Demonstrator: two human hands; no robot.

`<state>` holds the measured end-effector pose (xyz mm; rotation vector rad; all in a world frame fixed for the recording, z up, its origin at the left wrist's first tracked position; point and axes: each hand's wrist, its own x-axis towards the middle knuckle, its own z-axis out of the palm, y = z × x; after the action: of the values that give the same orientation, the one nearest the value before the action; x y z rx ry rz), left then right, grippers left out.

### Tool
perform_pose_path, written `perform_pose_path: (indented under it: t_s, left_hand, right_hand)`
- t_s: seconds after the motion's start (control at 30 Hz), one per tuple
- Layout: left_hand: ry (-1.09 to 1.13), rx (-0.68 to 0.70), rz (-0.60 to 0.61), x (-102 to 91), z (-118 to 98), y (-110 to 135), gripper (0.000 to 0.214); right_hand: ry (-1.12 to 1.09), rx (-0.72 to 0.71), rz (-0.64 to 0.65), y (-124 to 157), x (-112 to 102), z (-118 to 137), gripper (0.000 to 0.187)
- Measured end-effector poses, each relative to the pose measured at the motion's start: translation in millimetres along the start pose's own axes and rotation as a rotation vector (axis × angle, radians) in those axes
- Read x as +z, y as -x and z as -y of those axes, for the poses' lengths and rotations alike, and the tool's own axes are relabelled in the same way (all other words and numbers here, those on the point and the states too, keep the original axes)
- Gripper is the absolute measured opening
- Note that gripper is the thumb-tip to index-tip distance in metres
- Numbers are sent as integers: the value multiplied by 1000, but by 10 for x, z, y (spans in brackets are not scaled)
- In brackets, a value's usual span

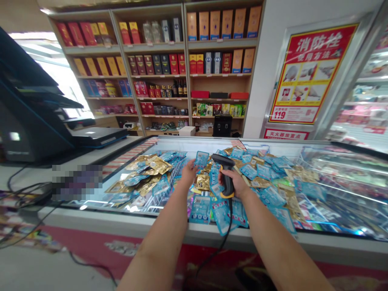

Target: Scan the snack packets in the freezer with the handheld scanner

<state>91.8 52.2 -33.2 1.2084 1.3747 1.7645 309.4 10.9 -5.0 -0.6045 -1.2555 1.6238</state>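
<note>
In my right hand [238,182] is a black and yellow handheld barcode scanner [227,178]; my fingers wrap round its grip and its head points left. A cable hangs from the grip's bottom. My left hand [188,171] pinches a blue packet [201,159] by its left edge, a little left of the scanner's head. Below both hands, many blue packets [200,208] and gold packets [202,182] lie loosely over the glass top of a chest freezer [182,142]. Another heap of gold packets [159,165] with blue ones lies to the left.
A dark checkout terminal [33,121] stands on the counter at left, with loose cables [27,188] below it. Shelves [151,46] of boxes and bottles line the back wall. A red and yellow poster [313,74] hangs at right. The freezer's front edge [121,218] runs before me.
</note>
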Motion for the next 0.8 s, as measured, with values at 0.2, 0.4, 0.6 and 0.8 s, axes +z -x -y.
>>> perform_pose_path:
  t_s: [0.2,0.4,0.6,0.8]
  left_hand:
    - [-83,-29,29,17,39,-1,44]
    - [-49,-88,28,36,-48,50,48]
    - [-57,-57,59,29,-39,51,45]
    - [-124,-45,30,29,-11,38,45]
  right_hand:
    - [36,12,18,-4,-8,-4,21]
    - [51,6,25,-18,-24,-22,21]
    - [60,8,30,-14,-27,-15,22]
    - [57,4,8,-10,-3,-5,23]
